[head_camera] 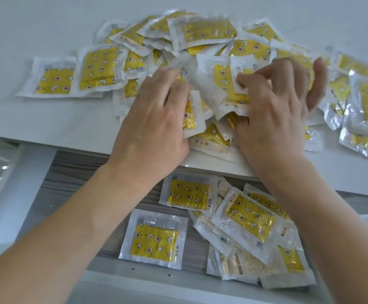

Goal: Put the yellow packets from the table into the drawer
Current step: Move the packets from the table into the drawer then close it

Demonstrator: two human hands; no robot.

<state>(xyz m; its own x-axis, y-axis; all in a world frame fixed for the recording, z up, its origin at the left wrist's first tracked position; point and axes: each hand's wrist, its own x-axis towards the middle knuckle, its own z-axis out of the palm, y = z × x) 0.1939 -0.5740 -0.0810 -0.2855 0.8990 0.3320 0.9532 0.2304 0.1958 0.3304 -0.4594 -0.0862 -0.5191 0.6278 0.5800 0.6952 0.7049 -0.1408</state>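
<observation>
Several yellow packets (205, 31) in clear wrappers lie in a loose heap across the white table (36, 119). My left hand (154, 126) and my right hand (275, 110) press in from both sides on a bunch of packets (209, 99) at the table's front edge, fingers curled around them. Below the table edge the open drawer (73, 185) shows a grey wood-grain floor. Several packets (244, 218) lie in it, mostly on its right side, one packet (154, 240) apart on the left.
Two flat packets (56, 80) sit alone at the heap's left end. More packets (367, 110) pile up at the right edge of view. The drawer's white front panel (148, 288) runs along the bottom, with two small screws.
</observation>
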